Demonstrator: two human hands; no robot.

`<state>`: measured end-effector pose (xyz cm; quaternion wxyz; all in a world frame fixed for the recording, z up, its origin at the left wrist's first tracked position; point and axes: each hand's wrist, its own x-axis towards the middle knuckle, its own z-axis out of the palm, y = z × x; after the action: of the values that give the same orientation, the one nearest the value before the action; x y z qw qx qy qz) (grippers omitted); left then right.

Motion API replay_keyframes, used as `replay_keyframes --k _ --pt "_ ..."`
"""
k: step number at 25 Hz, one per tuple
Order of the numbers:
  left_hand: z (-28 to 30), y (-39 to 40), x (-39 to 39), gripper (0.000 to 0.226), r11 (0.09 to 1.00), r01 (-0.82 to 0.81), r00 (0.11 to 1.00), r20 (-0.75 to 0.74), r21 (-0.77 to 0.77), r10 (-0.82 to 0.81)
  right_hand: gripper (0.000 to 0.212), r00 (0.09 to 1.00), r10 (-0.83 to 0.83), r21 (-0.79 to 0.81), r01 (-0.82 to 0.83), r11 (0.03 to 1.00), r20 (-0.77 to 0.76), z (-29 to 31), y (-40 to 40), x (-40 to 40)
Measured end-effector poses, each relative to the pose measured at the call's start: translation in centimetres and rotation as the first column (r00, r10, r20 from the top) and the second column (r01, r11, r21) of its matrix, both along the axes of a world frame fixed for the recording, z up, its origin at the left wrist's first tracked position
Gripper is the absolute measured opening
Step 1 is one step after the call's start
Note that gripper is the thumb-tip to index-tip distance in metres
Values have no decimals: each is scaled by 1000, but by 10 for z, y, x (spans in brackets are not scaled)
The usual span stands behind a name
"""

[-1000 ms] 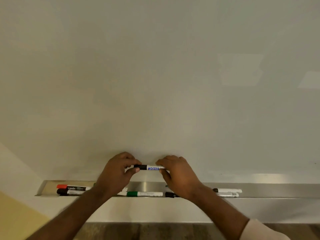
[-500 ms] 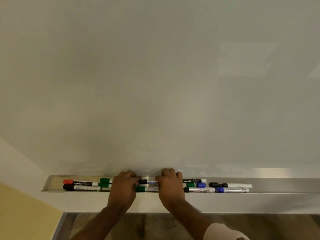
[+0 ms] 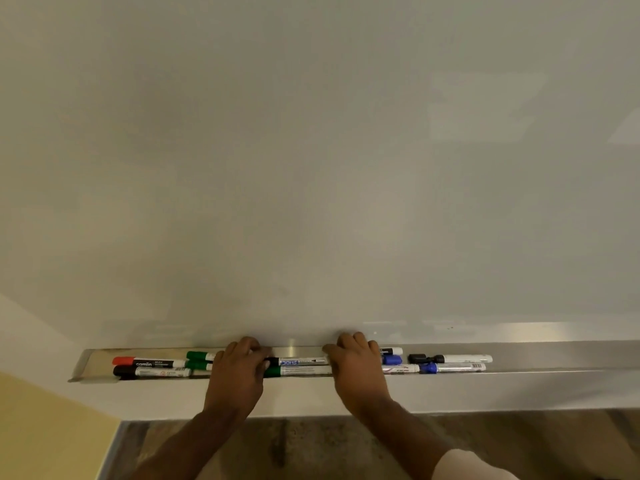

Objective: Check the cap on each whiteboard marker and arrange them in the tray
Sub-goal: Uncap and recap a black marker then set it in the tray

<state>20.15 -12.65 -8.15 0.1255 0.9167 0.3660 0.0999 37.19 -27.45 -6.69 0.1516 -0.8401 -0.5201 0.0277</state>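
Observation:
A long metal tray (image 3: 554,355) runs under the whiteboard and holds several markers lying lengthwise. A black-capped marker with a blue label (image 3: 301,361) lies in the middle of the tray. My left hand (image 3: 239,367) pinches its cap end and my right hand (image 3: 356,363) grips its other end. A green-capped marker (image 3: 294,371) lies just in front of it. A red marker (image 3: 149,362) and a black marker (image 3: 149,371) sit at the tray's left end, with two green caps (image 3: 199,360) beside them, partly hidden by my left hand.
To the right of my right hand lie a blue-capped marker (image 3: 453,367), a black-capped white marker (image 3: 450,358) and a blue cap (image 3: 391,359). The whiteboard (image 3: 311,168) fills the view above. A yellow wall (image 3: 41,427) is at the lower left.
Both hands have lowered the black-capped marker from in front of the board down into the tray's middle. The camera has tilted, showing more markers in the tray.

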Motion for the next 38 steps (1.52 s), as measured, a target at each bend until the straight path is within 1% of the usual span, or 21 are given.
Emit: replay_keyframes --k 5,8,10,13,16,19,25,26,31,34,38 --pt "14 -23 30 11 995 95 990 105 -23 -92 19 997 -76 11 76 997 -24 13 -51 57" --pt "20 -48 59 7 978 203 973 125 -50 -196 20 1000 -5 -70 3 998 -22 10 -71 75" --pt "18 -65 77 15 964 261 963 79 -56 -256 21 998 64 -120 -66 991 -23 3 -80 79" --pt "14 -80 96 27 963 266 962 -62 -34 -268 26 993 115 -168 -115 979 -8 -5 -86 85" --pt "7 -85 101 30 967 256 953 -165 -12 -254 30 993 119 -187 -115 976 9 -10 -87 89" --pt "3 -86 101 26 967 254 951 -183 3 -249 25 996 91 -186 -87 979 16 -15 -85 90" --pt "12 -78 88 22 976 220 973 -78 9 -218 12 995 100 -183 -100 978 -12 -13 -80 97" --pt "14 -76 83 20 977 212 976 -59 15 -211 14 993 112 -176 -114 978 -24 -14 -80 98" --pt "28 -73 64 10 985 168 985 27 32 -169 33 982 181 -98 -185 978 -52 -12 -86 101" --pt "34 -75 58 9 989 143 985 96 27 -145 33 978 199 -47 -202 978 -55 -8 -89 101" --pt "46 -82 56 14 993 118 972 206 1 -115 32 977 207 2 -207 978 -44 3 -95 104"
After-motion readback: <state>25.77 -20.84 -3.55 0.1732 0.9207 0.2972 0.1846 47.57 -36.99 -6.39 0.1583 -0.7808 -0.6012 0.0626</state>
